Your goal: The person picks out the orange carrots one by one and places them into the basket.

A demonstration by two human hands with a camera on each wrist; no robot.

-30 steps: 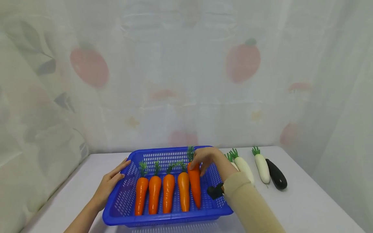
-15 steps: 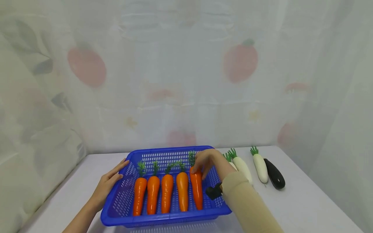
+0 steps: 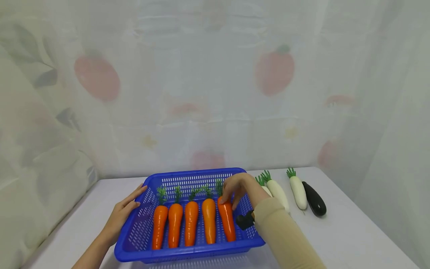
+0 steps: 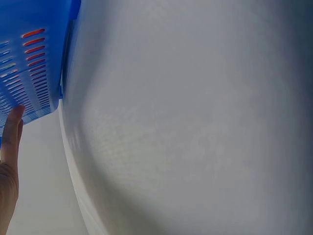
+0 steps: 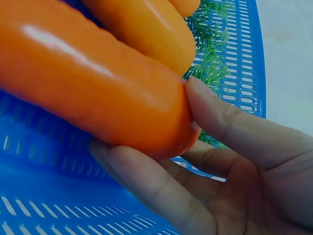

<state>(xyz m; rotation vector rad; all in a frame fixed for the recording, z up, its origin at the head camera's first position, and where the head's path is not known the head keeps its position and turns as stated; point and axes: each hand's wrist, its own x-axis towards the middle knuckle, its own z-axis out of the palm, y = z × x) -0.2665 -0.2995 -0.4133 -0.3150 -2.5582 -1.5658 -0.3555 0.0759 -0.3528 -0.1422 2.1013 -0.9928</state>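
A blue perforated basket (image 3: 188, 253) stands on the table with a row of carrots in it, their green tops toward the far side. My right hand (image 3: 236, 187) reaches in and pinches the top end of the rightmost carrot (image 3: 227, 222). In the right wrist view the thumb is on one side of that carrot (image 5: 107, 88) and fingers curl under the other. The carrot beside it (image 3: 209, 222) is a paler orange. Along the basket's left side rests my left hand (image 3: 121, 216); in the left wrist view its straight fingers (image 4: 11, 132) touch the slotted outer wall.
To the right of the basket lie white radishes (image 3: 278, 194) with green tops, partly behind the right forearm. Another white radish (image 3: 298, 192) and a dark eggplant (image 3: 314, 200) lie farther right on the white table (image 3: 349, 231). A printed curtain (image 3: 208, 93) hangs behind.
My right hand has lowered the rightmost carrot, which now sits lower in the basket and slants more, its tip farther right. The left hand has stayed at the basket's side.
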